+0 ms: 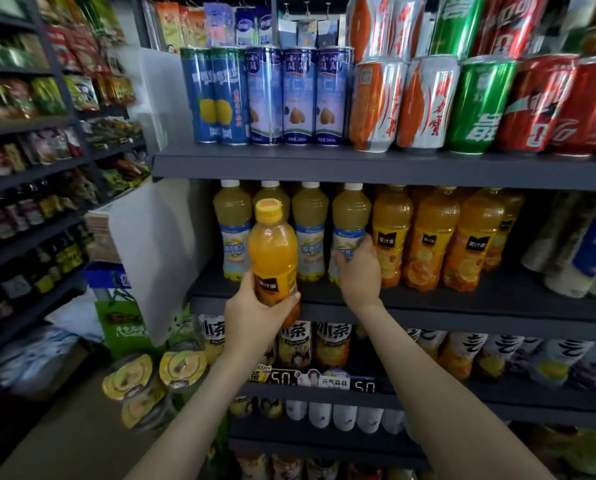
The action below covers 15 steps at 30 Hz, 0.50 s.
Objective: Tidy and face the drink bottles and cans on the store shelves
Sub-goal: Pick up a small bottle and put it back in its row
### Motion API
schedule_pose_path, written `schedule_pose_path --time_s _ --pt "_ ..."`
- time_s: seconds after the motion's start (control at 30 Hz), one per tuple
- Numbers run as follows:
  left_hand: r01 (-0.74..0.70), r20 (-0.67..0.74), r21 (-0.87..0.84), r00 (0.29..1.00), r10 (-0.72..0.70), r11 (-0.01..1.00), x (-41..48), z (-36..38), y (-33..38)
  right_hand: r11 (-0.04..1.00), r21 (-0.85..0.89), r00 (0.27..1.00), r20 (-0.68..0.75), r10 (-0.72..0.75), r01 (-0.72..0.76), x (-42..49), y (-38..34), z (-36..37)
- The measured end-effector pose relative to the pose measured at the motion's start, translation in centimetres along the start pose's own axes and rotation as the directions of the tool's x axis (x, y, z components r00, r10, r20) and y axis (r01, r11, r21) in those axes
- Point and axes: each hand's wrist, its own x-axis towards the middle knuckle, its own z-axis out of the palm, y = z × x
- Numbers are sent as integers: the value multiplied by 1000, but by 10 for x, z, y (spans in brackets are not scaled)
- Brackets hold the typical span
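My left hand (pixel 251 318) grips an orange juice bottle (pixel 273 249) with a yellow cap, upright, in front of the middle shelf (pixel 462 311). My right hand (pixel 358 268) wraps round the lower part of a pale lemon drink bottle (pixel 350 220) with a white cap, the rightmost of a row of such bottles (pixel 308 230) on that shelf. Right of it stand several orange juice bottles (pixel 431 237) like the one I hold.
The top shelf (pixel 358 164) carries blue cans (pixel 265 95), orange-and-silver cans (pixel 400 102), a green can (pixel 480 105) and red cans (pixel 559 105). Tea bottles (pixel 331 344) fill the shelf below. A white panel (pixel 158 247) stands left; snack racks (pixel 29 150) line the far left.
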Motion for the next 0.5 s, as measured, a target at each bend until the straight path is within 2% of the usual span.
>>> schedule_pose_path --time_s 0.17,0.27,0.37,0.43,0.5 --pt "-54 52 75 997 51 996 -7 15 4 978 199 990 139 37 -64 -29 -2 -33" --pt "-156 78 81 986 150 984 -15 34 13 894 443 965 257 -59 -63 -63 -1 -78" --pt "-289 155 83 949 274 954 -23 64 24 885 466 921 350 -169 -15 -80 7 -111" --pt "-350 229 76 918 325 934 -31 90 35 908 418 949 287 -133 1 -82 18 -124" --pt "-385 287 45 889 357 922 -39 116 50 931 364 987 148 -60 2 -80 31 -141"
